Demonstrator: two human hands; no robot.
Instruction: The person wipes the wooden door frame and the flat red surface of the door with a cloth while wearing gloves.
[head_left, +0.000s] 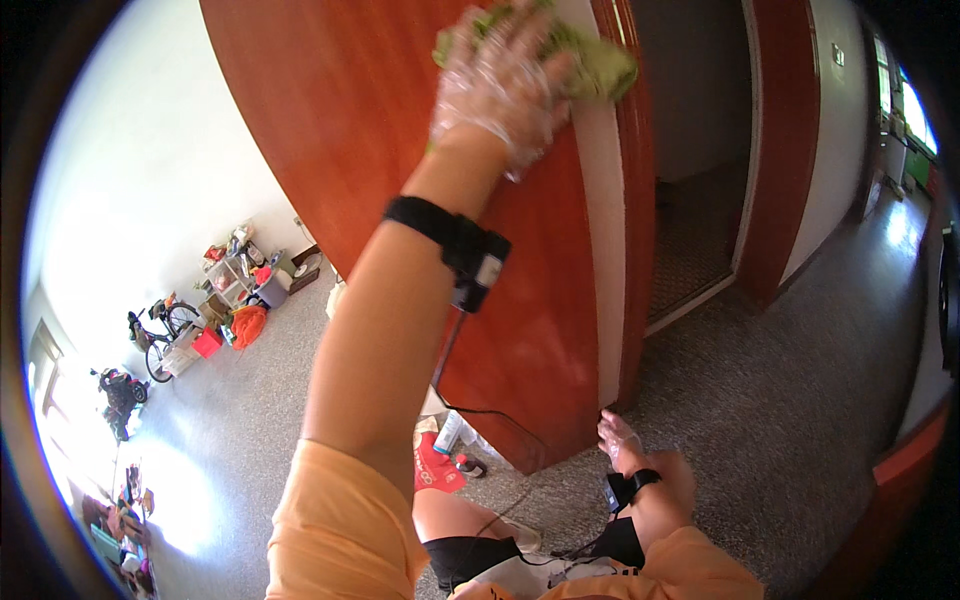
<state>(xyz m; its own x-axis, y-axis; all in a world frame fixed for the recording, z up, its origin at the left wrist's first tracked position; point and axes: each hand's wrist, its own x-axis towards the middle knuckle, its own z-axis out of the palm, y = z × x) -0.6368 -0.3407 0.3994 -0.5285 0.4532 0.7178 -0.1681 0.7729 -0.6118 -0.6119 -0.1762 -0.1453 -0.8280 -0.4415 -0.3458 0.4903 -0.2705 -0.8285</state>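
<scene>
My left hand, in a clear plastic glove, holds a green cloth flat against the upper part of a reddish-brown wooden door. The arm reaches up across the door's face, and a black strap with a small device circles the forearm. Low on the right, my right hand wears a clear glove too. It is near the door's lower right edge, with fingers loosely bent and no object visible in it. Whether its fingertips touch the door is hard to tell.
A dark doorway with a wooden frame stands to the right. By the door's foot are a red bag, a white bottle and a dark red-capped bottle. A bicycle and household clutter line the left wall. A cable hangs from my left forearm.
</scene>
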